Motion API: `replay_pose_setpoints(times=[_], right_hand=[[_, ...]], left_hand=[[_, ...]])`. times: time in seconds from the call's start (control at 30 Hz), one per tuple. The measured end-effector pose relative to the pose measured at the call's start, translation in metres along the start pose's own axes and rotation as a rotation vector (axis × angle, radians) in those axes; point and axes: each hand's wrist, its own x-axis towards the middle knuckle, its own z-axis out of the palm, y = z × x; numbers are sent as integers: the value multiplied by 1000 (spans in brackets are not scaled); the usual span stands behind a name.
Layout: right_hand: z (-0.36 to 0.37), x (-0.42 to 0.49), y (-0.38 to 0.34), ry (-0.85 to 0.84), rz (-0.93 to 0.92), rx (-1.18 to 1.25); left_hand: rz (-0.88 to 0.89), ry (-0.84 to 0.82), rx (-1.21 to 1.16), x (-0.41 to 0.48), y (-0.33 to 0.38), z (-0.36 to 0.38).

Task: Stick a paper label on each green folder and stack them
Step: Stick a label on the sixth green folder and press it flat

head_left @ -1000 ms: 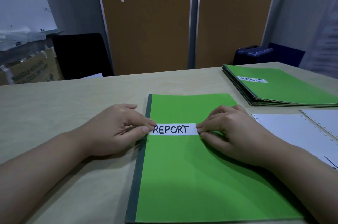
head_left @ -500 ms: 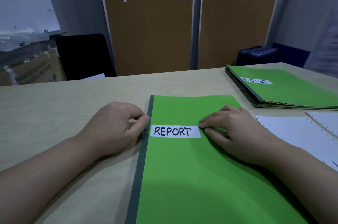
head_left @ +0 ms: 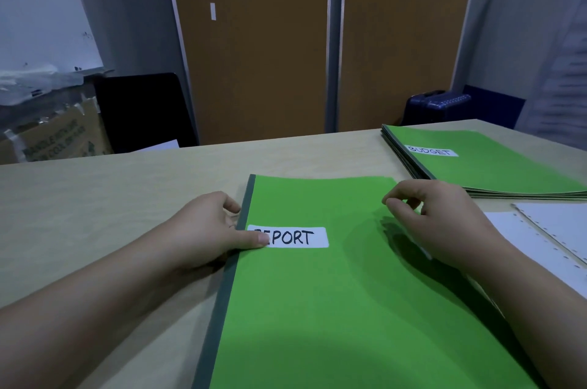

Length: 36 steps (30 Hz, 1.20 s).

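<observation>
Thumb of left hand [head_left: 203, 229] covers first letter on REPORT label [head_left: 295, 237]. Near folder [head_left: 333, 309] cut by bottom edge; far-right stack [head_left: 495, 166] and white sheets [head_left: 556, 226] by right edge. Box [head_left: 54, 137] print blurred.

Single cam here, worn on the person's head, wide-angle, facing forward and down across the desk [head_left: 127, 204]. It's close in: the left hand [head_left: 206, 229] and right hand [head_left: 444, 223] sit mid-frame, and the green folder [head_left: 317, 309] runs off the bottom edge. Brown panels [head_left: 254, 55] fill the top half
</observation>
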Motion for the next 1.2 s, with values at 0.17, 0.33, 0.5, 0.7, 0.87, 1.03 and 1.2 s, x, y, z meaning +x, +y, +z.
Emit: replay_pose_setpoints(times=[0.17, 0.33, 0.5, 0.7, 0.87, 1.03, 1.2], right_hand=[[-2, 1, 1, 3, 32, 41], [3, 0, -1, -85, 61, 50], [-8, 2, -4, -47, 103, 183], [-44, 22, 25, 86, 286, 591], [-80, 42, 83, 398, 349, 527], [-97, 55, 143, 580, 423, 324], [-106, 68, 185, 569, 464, 418]], left_hand=[[-67, -93, -779, -2, -4, -4], [22, 59, -969, 8, 2, -17], [50, 235, -1117, 27, 19, -13], [82, 312, -1089, 49, 67, 17], [240, -96, -904, 57, 113, 59], [197, -98, -937, 84, 160, 104], [157, 85, -910, 114, 191, 144]])
